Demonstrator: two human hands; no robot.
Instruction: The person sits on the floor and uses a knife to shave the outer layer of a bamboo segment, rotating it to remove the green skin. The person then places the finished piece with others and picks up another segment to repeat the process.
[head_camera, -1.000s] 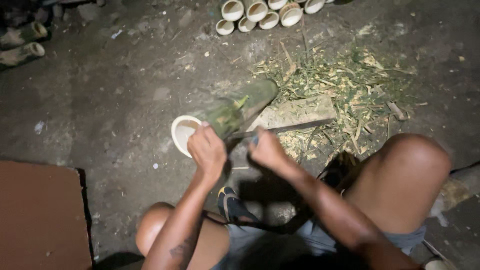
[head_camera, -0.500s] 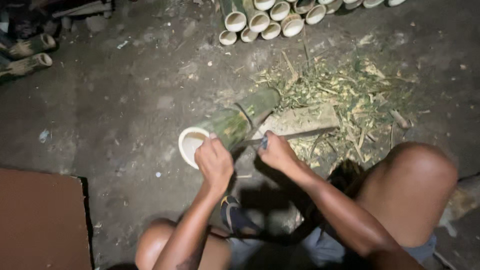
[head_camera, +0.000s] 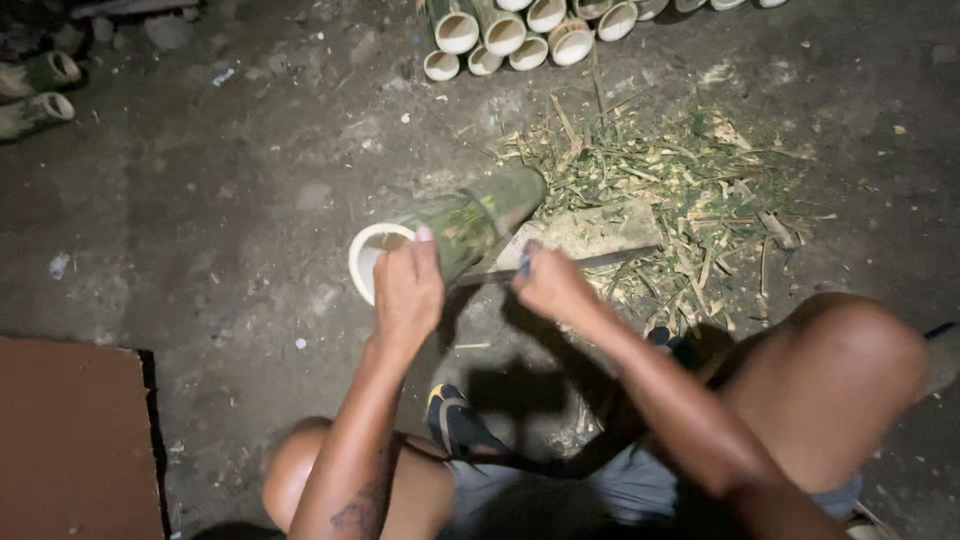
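I saw the left hand (head_camera: 406, 290) gripping a green bamboo tube (head_camera: 455, 228) tilted over the dirt floor (head_camera: 200, 200), while the right hand (head_camera: 553, 287) held a blade (head_camera: 600, 262) against it, shavings (head_camera: 690, 190) scattered beyond.

Green bamboo, pale cut ends, grey ground

The mottled green length of bamboo tube (head_camera: 470, 220) shows a cream-white ring at its cut mouth, with yellowish flecks along its skin; the stacked bamboo tubes with pale cream cut ends (head_camera: 520, 35) are green on their sides, and two more green bamboo pieces (head_camera: 38, 90) lie at the upper left. The scattered green and straw-yellow bamboo shavings (head_camera: 680, 190) cover dark grey, speckled ground (head_camera: 200, 200). The flat reddish-brown board (head_camera: 70, 440) is plain (no pattern visible), and the black sandal with a yellow edge (head_camera: 455, 420) sits below
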